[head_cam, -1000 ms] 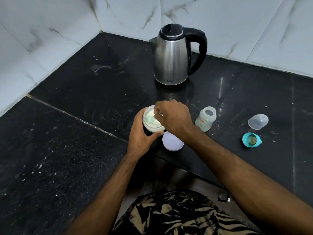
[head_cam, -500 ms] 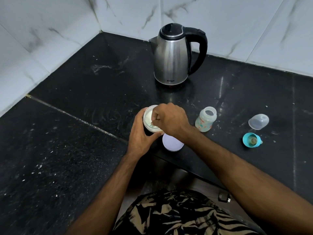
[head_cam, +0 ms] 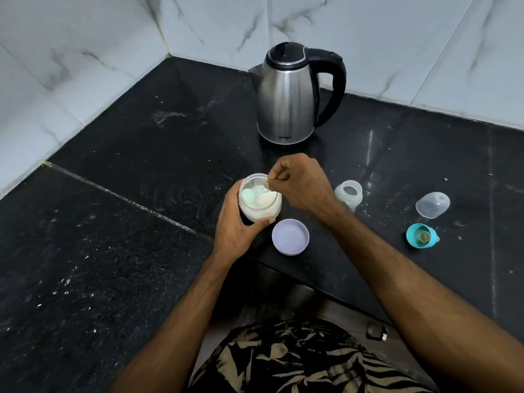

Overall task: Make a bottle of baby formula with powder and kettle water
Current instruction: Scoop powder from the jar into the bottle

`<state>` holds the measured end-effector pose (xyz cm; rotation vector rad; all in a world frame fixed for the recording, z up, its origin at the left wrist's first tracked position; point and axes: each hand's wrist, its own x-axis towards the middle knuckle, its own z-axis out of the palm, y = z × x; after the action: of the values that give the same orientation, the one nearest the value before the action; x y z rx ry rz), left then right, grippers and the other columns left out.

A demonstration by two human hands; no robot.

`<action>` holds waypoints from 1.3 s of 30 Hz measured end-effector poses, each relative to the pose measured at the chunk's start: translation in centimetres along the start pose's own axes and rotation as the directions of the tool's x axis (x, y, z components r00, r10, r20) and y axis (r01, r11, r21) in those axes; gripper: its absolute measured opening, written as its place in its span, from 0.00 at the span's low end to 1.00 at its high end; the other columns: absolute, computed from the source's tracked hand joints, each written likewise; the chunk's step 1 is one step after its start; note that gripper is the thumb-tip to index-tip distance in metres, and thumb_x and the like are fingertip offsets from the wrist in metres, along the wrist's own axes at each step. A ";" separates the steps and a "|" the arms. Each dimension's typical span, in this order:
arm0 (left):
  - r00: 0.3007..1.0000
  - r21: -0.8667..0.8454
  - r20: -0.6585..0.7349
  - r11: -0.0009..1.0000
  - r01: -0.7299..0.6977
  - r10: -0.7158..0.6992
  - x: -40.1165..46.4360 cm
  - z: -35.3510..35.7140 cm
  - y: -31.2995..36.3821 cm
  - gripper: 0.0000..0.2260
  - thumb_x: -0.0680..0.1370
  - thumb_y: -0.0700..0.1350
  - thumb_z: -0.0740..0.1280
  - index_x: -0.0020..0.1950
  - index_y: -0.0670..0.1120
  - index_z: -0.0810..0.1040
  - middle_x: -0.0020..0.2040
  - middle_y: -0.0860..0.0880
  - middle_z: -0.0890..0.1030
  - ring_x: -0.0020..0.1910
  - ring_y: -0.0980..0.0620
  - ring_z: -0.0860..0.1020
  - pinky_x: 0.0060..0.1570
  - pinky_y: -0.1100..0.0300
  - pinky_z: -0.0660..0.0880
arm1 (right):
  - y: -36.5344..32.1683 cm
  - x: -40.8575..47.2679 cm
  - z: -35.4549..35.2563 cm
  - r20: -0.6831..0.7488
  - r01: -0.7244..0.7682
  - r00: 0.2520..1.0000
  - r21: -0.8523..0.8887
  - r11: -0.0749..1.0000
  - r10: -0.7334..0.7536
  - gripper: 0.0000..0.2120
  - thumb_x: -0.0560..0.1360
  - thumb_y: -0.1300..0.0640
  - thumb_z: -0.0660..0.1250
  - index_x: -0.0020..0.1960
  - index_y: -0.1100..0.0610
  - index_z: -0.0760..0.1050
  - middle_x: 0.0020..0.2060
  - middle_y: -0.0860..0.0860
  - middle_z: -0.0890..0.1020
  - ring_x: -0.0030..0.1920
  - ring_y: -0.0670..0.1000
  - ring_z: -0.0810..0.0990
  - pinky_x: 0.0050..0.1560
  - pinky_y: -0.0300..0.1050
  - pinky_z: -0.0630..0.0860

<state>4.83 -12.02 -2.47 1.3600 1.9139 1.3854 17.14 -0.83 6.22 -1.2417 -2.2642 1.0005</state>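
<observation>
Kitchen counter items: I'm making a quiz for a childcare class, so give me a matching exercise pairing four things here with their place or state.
Things:
1. kettle
2. powder jar
3. baby bottle
4. teal nipple ring

States:
A. lying on its side, far right
B. gripped by the left hand
C. lid shut, by the wall
D. upright, uncapped, behind the right hand

Pairs: 1-C, 2-B, 3-D, 4-A

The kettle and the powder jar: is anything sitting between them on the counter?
Nothing stands there. In the head view, only bare black counter lies between the kettle and the jar; the right hand hovers over that stretch.
</observation>
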 end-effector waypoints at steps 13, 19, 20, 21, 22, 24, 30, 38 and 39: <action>1.000 0.013 0.013 1.000 0.026 -0.026 0.3 0.0 -0.3 0.39 0.67 0.46 0.81 0.74 0.50 0.66 0.69 0.57 0.72 0.68 0.58 0.71 0.67 0.55 0.71 | 0.4 0.2 0.5 0.007 0.030 1.000 0.038 0.999 -0.030 0.06 0.72 0.59 0.75 0.40 0.52 0.79 0.37 0.47 0.84 0.39 0.45 0.83 0.47 0.44 0.82; 1.000 0.009 0.014 1.000 0.023 -0.024 0.5 0.0 -0.3 0.38 0.67 0.45 0.81 0.73 0.50 0.67 0.68 0.56 0.73 0.67 0.58 0.72 0.66 0.57 0.71 | 1.0 0.3 0.2 0.006 -0.022 1.000 0.097 0.995 0.022 0.06 0.70 0.58 0.77 0.39 0.52 0.80 0.32 0.45 0.83 0.30 0.38 0.78 0.36 0.36 0.76; 1.000 0.008 0.014 1.000 0.023 -0.023 0.6 0.0 -0.3 0.38 0.67 0.45 0.81 0.73 0.49 0.67 0.68 0.56 0.73 0.67 0.58 0.72 0.65 0.58 0.71 | 1.0 0.3 0.1 0.001 -0.032 0.999 0.104 0.994 0.032 0.06 0.70 0.58 0.77 0.38 0.52 0.80 0.32 0.44 0.83 0.28 0.37 0.77 0.34 0.35 0.73; 1.000 0.010 0.016 1.000 0.024 -0.024 0.6 0.0 -0.3 0.37 0.67 0.45 0.81 0.72 0.49 0.67 0.67 0.56 0.74 0.67 0.58 0.72 0.65 0.58 0.71 | 1.1 0.3 -0.2 -0.001 -0.039 0.999 0.106 0.994 0.039 0.06 0.70 0.58 0.76 0.38 0.52 0.80 0.31 0.44 0.82 0.27 0.37 0.77 0.33 0.34 0.72; 0.999 0.012 0.018 1.000 0.026 -0.026 0.7 0.0 -0.4 0.37 0.67 0.45 0.81 0.72 0.49 0.67 0.67 0.55 0.74 0.66 0.58 0.72 0.65 0.58 0.71 | 1.1 0.4 -0.4 -0.004 -0.043 0.999 0.104 0.994 0.043 0.06 0.71 0.58 0.76 0.39 0.52 0.80 0.32 0.44 0.82 0.28 0.38 0.77 0.33 0.34 0.72; 0.999 0.022 0.028 0.999 0.029 -0.029 0.9 -0.1 -0.5 0.37 0.67 0.46 0.81 0.72 0.50 0.67 0.67 0.55 0.74 0.66 0.58 0.72 0.65 0.56 0.72 | 1.1 0.5 -0.7 -0.013 -0.050 0.999 0.105 0.993 0.052 0.06 0.71 0.58 0.76 0.40 0.53 0.80 0.34 0.46 0.84 0.32 0.41 0.79 0.35 0.35 0.73; 0.997 0.037 0.056 0.998 0.056 -0.058 1.4 -0.1 -0.5 0.38 0.67 0.48 0.79 0.73 0.50 0.66 0.68 0.55 0.73 0.67 0.59 0.72 0.65 0.54 0.72 | 1.5 0.6 -1.1 -0.039 -0.056 0.997 0.118 0.991 0.061 0.05 0.72 0.58 0.76 0.42 0.54 0.80 0.38 0.51 0.85 0.40 0.49 0.84 0.41 0.38 0.78; 0.991 0.035 0.078 0.994 0.102 -0.104 1.4 -0.2 -0.6 0.45 0.64 0.56 0.79 0.77 0.52 0.61 0.73 0.57 0.69 0.71 0.59 0.68 0.69 0.50 0.69 | 2.1 0.7 -2.4 -0.070 -0.098 0.991 0.226 0.969 0.117 0.05 0.72 0.58 0.75 0.41 0.54 0.80 0.36 0.52 0.85 0.31 0.43 0.79 0.36 0.37 0.77; 0.991 0.035 0.073 0.993 0.109 -0.112 1.4 -0.2 -0.5 0.47 0.63 0.58 0.78 0.77 0.51 0.60 0.74 0.57 0.67 0.71 0.59 0.67 0.70 0.52 0.68 | 2.1 0.6 -2.7 -0.071 -0.105 0.990 0.243 0.964 0.126 0.05 0.72 0.58 0.75 0.42 0.54 0.80 0.36 0.52 0.85 0.31 0.44 0.79 0.36 0.38 0.78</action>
<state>3.80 -10.87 -2.51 1.2808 1.9379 1.2400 19.66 1.57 6.46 -1.2965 -1.9587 1.1975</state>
